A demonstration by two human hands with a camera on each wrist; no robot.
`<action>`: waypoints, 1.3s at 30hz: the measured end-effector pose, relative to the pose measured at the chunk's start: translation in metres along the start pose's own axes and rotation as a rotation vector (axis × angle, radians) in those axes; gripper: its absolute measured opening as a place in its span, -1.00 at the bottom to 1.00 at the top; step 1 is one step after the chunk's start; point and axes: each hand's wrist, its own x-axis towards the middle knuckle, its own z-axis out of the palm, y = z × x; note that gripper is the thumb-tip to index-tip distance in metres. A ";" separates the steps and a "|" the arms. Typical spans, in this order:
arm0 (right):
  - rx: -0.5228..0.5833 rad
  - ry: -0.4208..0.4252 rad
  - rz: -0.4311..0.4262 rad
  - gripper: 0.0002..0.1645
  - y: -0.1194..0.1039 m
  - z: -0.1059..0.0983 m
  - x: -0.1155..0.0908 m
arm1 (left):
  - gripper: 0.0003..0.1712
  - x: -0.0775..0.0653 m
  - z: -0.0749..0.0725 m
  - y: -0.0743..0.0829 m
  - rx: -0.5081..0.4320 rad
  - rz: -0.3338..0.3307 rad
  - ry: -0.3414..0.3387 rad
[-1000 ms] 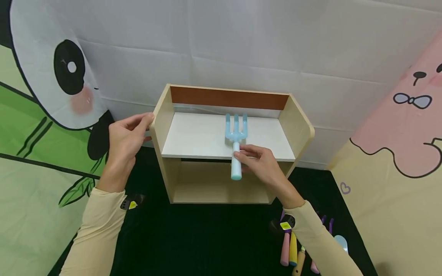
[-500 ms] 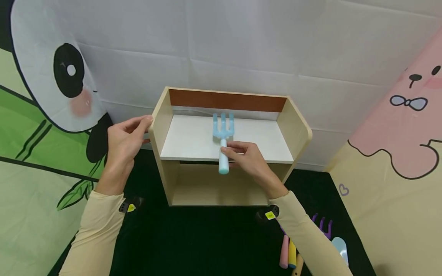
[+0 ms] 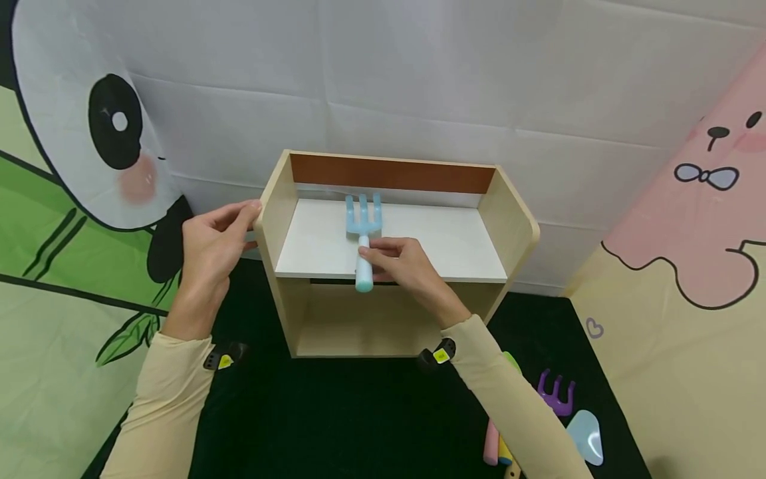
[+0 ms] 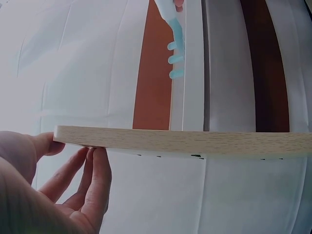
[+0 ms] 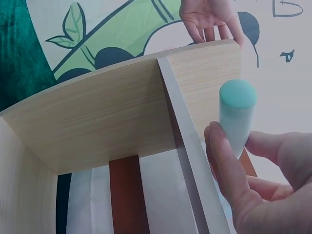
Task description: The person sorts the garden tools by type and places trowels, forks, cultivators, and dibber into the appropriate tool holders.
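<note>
A light-blue three-pronged toy garden fork [image 3: 364,266] is over the white upper board of a small wooden shelf [image 3: 517,223], prongs pointing to the back. My right hand [image 3: 415,269] pinches its handle between thumb and fingers. From the right wrist, the handle's green-blue end [image 5: 238,95] points up beside the board's front edge. At the shelf's left panel, my left hand [image 3: 206,259] grips the front corner. The left wrist view has the thumb at the panel's [image 4: 195,139] end and the fingers against its outer face. The fork's prongs [image 4: 176,59] show beyond that panel.
On the dark green cloth [image 3: 335,419] at right lie a purple fork head [image 3: 558,396], a pale blue spade-like blade [image 3: 586,436] and a pink handle [image 3: 491,444], partly behind the right sleeve. A white sheet [image 3: 419,80] hangs behind the shelf.
My right hand has carried the fork leftward along the upper board, from right of its middle to its left part. The left hand keeps its grip on the panel.
</note>
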 end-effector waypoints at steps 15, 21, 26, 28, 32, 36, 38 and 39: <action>0.007 -0.048 0.035 -0.43 -0.009 0.015 0.021 | -0.36 0.000 -0.003 0.002 -0.004 -0.003 -0.001; -0.015 -0.067 0.058 -0.46 -0.014 0.018 0.025 | -0.37 0.000 -0.003 0.004 -0.013 0.001 0.000; -0.080 -0.076 0.046 -0.54 -0.022 0.022 0.028 | -0.40 -0.001 -0.001 0.008 -0.018 0.011 0.009; -0.096 -0.074 0.040 -0.55 -0.024 0.024 0.029 | -0.41 -0.001 0.000 0.009 -0.019 0.016 0.012; -0.110 -0.060 0.026 -0.59 -0.027 0.028 0.030 | -0.40 -0.002 0.002 0.010 -0.018 0.029 0.012; -0.162 -0.030 -0.003 -0.64 -0.027 0.033 0.033 | -0.34 0.000 0.002 0.010 -0.016 0.013 -0.005; -0.192 -0.017 -0.016 -0.66 -0.028 0.035 0.035 | -0.30 0.002 0.000 0.010 -0.021 -0.024 -0.024; -0.206 -0.012 -0.022 -0.66 -0.028 0.036 0.036 | -0.28 0.003 -0.001 0.010 -0.027 -0.048 -0.034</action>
